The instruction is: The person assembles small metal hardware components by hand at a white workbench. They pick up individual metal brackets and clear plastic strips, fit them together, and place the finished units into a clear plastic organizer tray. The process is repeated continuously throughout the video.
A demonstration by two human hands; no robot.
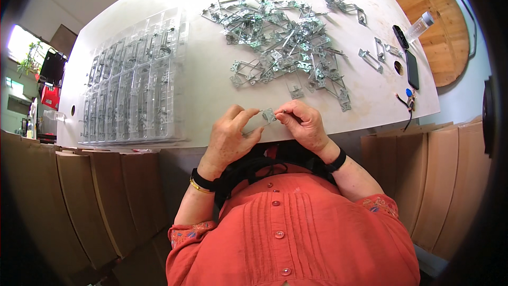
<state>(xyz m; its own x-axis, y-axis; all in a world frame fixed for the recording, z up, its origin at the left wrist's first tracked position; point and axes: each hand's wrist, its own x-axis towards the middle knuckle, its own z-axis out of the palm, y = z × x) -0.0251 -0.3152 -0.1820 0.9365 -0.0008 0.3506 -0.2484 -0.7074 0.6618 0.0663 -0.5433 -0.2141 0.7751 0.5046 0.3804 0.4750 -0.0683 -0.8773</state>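
Note:
Close to the near edge of the table, a small grey metal bracket (269, 115) with a flat holed plate is between my two hands. My left hand (228, 139) grips it from the left, thumb and forefinger at its sides. My right hand (306, 127) is closed in a pinch at the bracket's right edge; a tiny dark bit shows at the fingertips, too small to name. Just beyond lies a single loose bracket (296, 92). Farther back spreads a tangled heap of similar metal brackets (264, 26).
To the left stands a stack of clear plastic trays (181, 74) with brackets in the compartments. On the right lie a few separate brackets (371, 60), a black phone (411, 70), a clear bottle (418, 28) and small wired parts (407, 100). Cardboard boxes (111, 196) flank me.

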